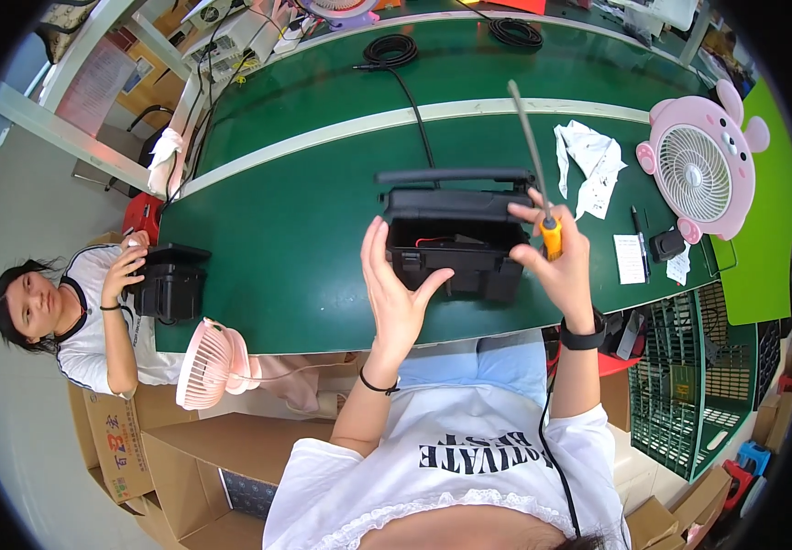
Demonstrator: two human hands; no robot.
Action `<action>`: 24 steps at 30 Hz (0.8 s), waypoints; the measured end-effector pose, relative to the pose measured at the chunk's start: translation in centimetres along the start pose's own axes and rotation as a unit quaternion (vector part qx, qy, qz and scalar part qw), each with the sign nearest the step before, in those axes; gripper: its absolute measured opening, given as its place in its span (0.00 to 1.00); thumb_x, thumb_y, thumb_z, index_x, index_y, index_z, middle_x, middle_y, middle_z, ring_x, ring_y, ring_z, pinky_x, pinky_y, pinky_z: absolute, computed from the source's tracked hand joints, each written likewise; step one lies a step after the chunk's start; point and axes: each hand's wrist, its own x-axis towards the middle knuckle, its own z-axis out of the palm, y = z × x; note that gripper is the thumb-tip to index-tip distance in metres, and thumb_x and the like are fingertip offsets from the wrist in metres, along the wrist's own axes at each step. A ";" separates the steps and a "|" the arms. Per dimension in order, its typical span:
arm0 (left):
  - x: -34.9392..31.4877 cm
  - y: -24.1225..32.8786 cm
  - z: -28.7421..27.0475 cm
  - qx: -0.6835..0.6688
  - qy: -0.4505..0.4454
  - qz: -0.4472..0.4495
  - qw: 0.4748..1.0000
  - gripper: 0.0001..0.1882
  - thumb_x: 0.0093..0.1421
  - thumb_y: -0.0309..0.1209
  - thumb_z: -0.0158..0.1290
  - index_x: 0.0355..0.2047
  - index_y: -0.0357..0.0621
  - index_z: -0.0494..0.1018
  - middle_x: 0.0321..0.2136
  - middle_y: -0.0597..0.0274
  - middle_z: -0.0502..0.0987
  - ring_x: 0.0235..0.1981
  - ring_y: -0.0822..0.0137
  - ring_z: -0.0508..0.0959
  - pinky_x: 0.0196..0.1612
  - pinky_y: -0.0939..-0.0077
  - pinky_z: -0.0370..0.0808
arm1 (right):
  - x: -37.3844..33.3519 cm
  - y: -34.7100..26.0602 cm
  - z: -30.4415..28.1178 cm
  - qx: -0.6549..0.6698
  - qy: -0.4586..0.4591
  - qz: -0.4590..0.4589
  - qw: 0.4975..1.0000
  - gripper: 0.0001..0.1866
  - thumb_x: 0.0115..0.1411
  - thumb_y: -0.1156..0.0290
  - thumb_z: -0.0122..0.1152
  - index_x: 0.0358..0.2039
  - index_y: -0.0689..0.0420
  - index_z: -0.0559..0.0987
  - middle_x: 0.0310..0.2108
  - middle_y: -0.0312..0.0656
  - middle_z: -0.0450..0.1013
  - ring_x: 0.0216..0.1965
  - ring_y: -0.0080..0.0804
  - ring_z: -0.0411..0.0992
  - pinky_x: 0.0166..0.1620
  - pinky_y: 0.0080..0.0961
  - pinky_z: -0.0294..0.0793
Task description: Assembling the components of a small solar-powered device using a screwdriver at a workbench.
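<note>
A black plastic box (486,268) with its lid (456,200) raised stands in front of me at the near side of the green table. Inside it a thin red wire (433,240) shows; the rest of the interior is dark. My left hand (393,298) grips the box's left side, fingers along the wall and thumb across the front. In my right hand (570,280) is a screwdriver (552,240) with a yellow handle, its long shaft pointing up and away. The thumb and fingertips of that hand reach the box's right edge.
A pink fan (694,174), white crumpled paper (590,170), a notepad (629,259), a pen (639,229) and a small black block (666,245) lie right. Coiled black cables (390,50) are far. At left, a co-worker (93,316) handles another black box (171,284) near a pink fan (213,365).
</note>
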 end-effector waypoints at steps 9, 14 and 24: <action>-0.4 -0.9 -0.1 -0.129 0.023 -0.109 0.985 0.32 0.51 0.25 0.69 0.51 0.42 0.62 0.64 0.48 0.56 0.59 0.52 0.68 0.60 0.60 0.72 | -1.3 0.4 2.1 -0.078 0.004 -0.055 0.995 0.24 0.40 0.76 0.80 0.31 0.55 0.69 0.46 0.42 0.80 0.64 0.51 0.66 0.56 0.38 0.73; 0.2 -1.3 -0.2 -0.188 0.011 -0.098 0.977 0.26 0.52 0.26 0.68 0.48 0.42 0.68 0.62 0.48 0.60 0.56 0.51 0.71 0.57 0.58 0.73 | -1.1 0.9 1.6 -0.068 -0.003 -0.024 0.997 0.24 0.40 0.77 0.79 0.31 0.56 0.69 0.46 0.42 0.80 0.64 0.51 0.66 0.56 0.37 0.73; 0.9 -0.8 -1.0 -0.097 -0.022 -0.047 0.994 0.30 0.53 0.27 0.67 0.56 0.46 0.68 0.60 0.50 0.62 0.56 0.51 0.70 0.55 0.60 0.72 | -1.3 0.6 1.4 -0.054 -0.015 -0.003 0.998 0.23 0.41 0.78 0.79 0.31 0.56 0.70 0.47 0.41 0.80 0.65 0.50 0.64 0.57 0.37 0.71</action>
